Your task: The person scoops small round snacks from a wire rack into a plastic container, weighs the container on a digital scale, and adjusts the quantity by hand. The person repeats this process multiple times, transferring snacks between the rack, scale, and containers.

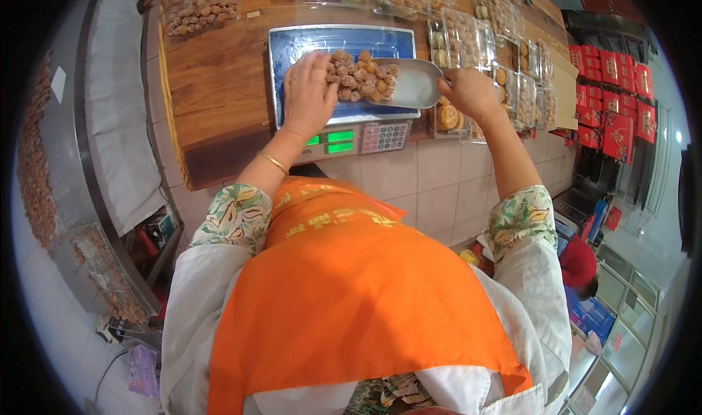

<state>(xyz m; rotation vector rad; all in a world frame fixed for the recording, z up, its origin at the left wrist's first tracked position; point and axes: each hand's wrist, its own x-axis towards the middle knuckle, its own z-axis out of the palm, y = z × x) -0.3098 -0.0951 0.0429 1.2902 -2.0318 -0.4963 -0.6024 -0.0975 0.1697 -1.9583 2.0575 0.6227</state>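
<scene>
A digital scale with a blue-topped platform [285,43] stands at the table's near edge, its green display [339,142] lit. On the platform lies a heap of brown, sugar-dusted round sweets [352,77]; whether a clear tray sits beneath them I cannot tell. My right hand [472,92] grips the handle of a metal scoop [418,84], which lies level over the platform's right half. Some sweets rest at the scoop's mouth, against the heap. At the heap's left side, my left hand [307,89] has its fingers extended and touches the sweets.
Clear boxes of sweets and round pastries [461,38] cover the wooden table's [212,97] right and far parts. More brown sweets [201,9] lie at the far left. Red packages [618,97] hang at the right. A metal counter [69,152] runs along the left.
</scene>
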